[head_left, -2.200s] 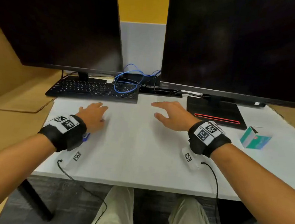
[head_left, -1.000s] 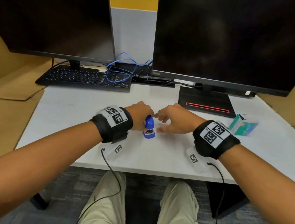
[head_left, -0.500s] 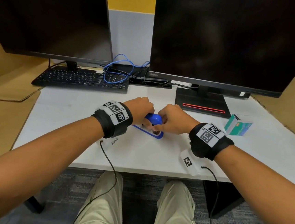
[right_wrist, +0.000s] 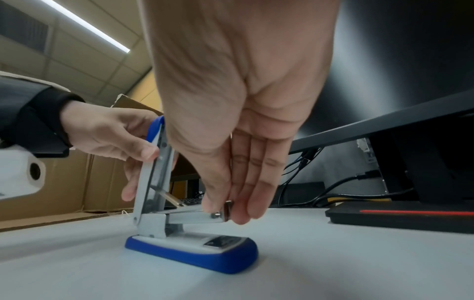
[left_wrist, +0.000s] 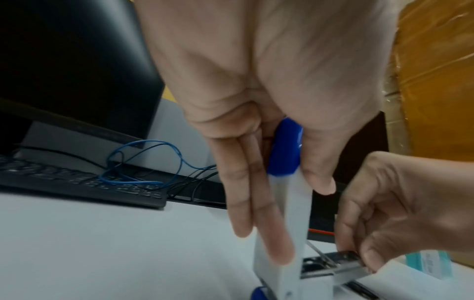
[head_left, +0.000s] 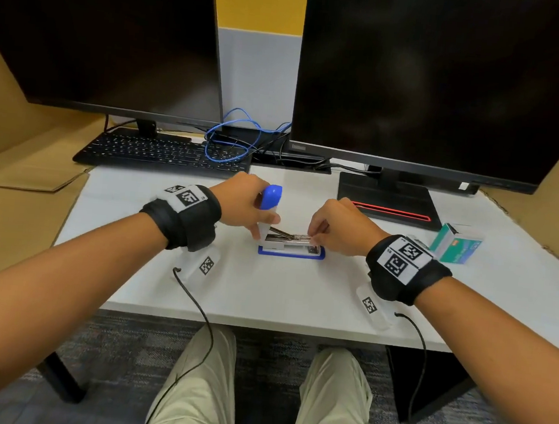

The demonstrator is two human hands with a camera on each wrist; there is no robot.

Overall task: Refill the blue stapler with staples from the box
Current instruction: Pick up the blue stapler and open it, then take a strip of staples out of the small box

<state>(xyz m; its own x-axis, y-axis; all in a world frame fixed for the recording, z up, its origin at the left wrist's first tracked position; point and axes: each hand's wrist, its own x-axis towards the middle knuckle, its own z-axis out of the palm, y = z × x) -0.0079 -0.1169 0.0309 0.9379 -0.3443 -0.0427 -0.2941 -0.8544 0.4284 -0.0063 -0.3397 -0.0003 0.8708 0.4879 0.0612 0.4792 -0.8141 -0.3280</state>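
Observation:
The blue stapler (head_left: 290,252) stands on the white desk (head_left: 264,295) with its blue base flat. Its blue-and-white lid (head_left: 270,199) is swung upright. My left hand (head_left: 259,225) grips that lid, thumb on one side and fingers on the other, as the left wrist view shows on the lid (left_wrist: 284,154). The metal magazine (right_wrist: 191,215) lies bare and level above the base (right_wrist: 205,250). My right hand (right_wrist: 225,212) pinches the magazine's front end; the head view shows this right hand (head_left: 314,240) too. The green staple box (head_left: 456,245) lies to the right, untouched.
Two dark monitors stand at the back, the right one's black foot (head_left: 390,201) with a red stripe close behind my right hand. A black keyboard (head_left: 161,156) and a looped blue cable (head_left: 230,140) lie back left. Cardboard (head_left: 11,208) flanks the desk.
The stapler's lid has swung up to upright in my left hand, baring the magazine. My right hand has left the lid and now pinches the magazine's front end.

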